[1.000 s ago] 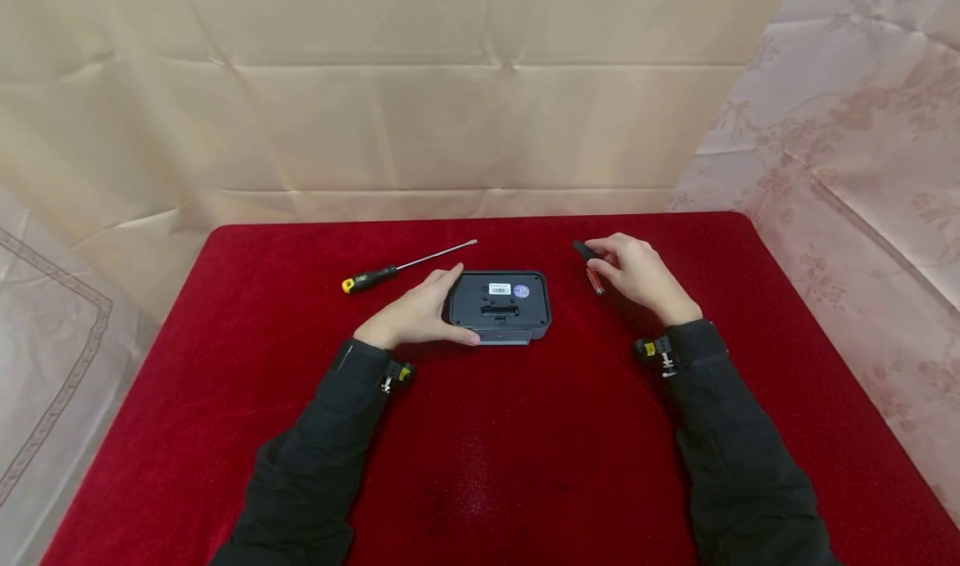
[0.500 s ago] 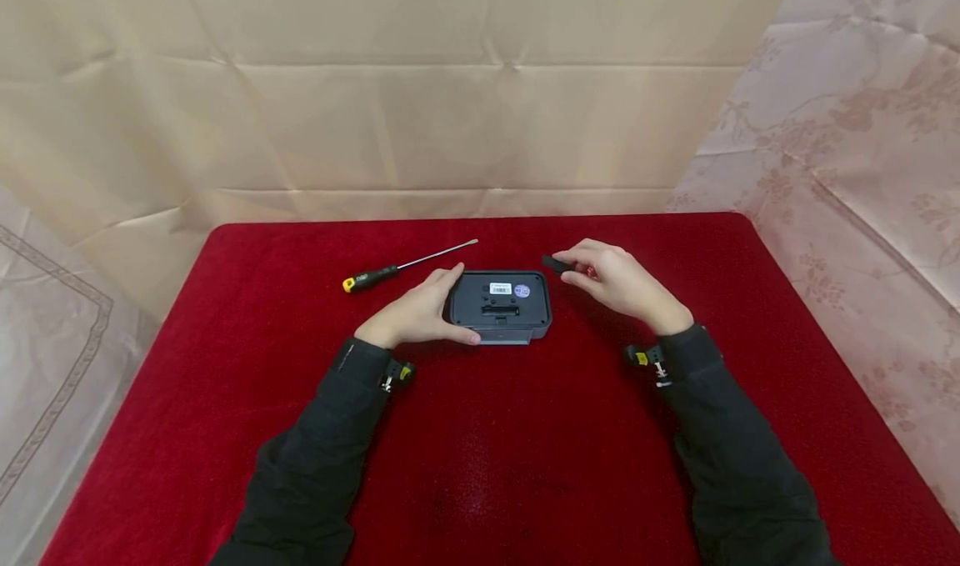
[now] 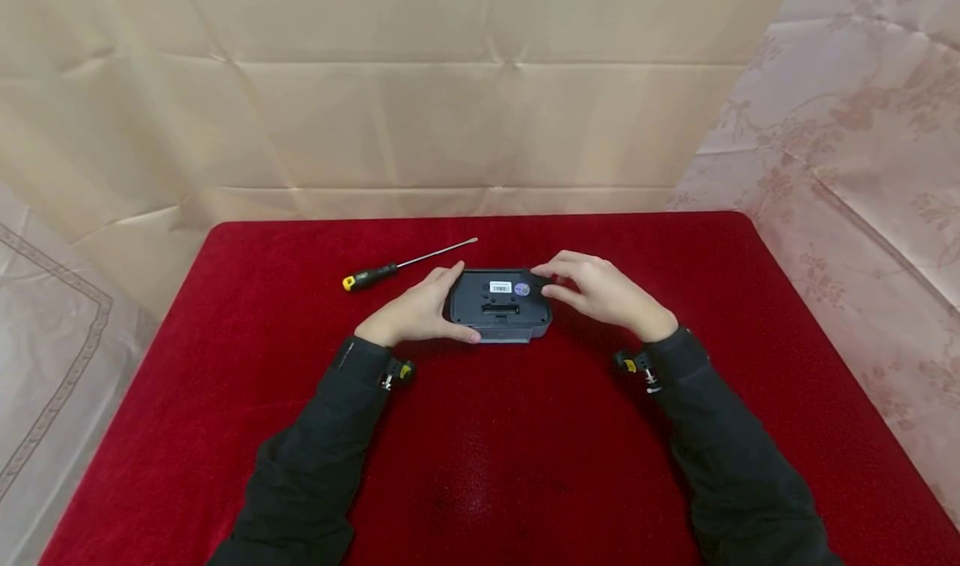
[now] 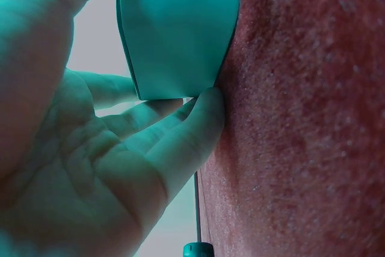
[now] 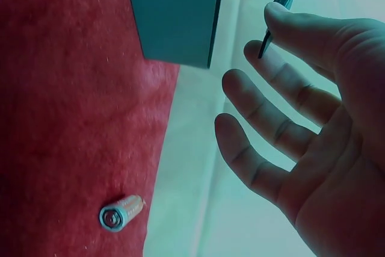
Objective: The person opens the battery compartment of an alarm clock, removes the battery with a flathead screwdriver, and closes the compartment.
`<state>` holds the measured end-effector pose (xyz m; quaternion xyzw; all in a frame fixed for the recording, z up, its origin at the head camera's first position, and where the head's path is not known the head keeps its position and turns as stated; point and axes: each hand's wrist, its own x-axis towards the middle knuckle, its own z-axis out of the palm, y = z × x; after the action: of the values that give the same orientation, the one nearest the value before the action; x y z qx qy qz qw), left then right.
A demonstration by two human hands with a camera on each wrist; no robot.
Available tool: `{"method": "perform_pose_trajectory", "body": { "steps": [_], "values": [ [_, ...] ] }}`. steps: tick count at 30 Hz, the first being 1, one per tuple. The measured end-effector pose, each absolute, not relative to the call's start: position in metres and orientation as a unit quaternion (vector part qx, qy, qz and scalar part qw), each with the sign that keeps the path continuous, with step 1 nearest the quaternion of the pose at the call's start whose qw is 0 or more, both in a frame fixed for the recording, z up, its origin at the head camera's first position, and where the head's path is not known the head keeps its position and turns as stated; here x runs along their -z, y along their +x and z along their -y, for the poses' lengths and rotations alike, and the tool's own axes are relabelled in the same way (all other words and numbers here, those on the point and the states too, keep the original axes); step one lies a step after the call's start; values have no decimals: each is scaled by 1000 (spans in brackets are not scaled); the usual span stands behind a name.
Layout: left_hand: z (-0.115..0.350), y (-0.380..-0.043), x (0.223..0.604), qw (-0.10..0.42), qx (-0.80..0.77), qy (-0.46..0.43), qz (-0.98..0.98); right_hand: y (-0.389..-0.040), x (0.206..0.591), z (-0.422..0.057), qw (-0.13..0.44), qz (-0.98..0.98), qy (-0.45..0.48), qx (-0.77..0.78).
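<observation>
A dark box-shaped device lies back side up on the red cloth, with a barcode label, a round sticker and an uncovered battery slot. My left hand grips its left end, thumb on the near side and fingers at the far side. Between thumb and forefinger my right hand pinches a small black battery cover, held above the device's right end in the head view. A gap shows between cover and device in the right wrist view. One battery lies on the cloth there; the right hand hides it in the head view.
Behind the left hand lies a flat-blade screwdriver with a black and yellow handle, tip toward the back right. Red cloth covers the table. Pale curtains hang close behind the far edge.
The right hand has moved left with the battery cover, from beside the battery to the device's right end. The left hand and device have stayed in place.
</observation>
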<state>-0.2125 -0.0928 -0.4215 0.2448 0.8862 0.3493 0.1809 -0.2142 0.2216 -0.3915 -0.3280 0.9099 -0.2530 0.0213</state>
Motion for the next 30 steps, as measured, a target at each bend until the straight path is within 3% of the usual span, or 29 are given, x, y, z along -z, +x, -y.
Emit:
{"method": "perform_pose_trajectory", "body": {
  "steps": [19,30],
  "values": [
    [93,-212,420,176,-333,250,-892,-209,402,-207,3,-890,-396,226],
    [92,-213,418,147,-306,271,-901,-207,405,-199,-10,-885,-409,220]
  ]
}}
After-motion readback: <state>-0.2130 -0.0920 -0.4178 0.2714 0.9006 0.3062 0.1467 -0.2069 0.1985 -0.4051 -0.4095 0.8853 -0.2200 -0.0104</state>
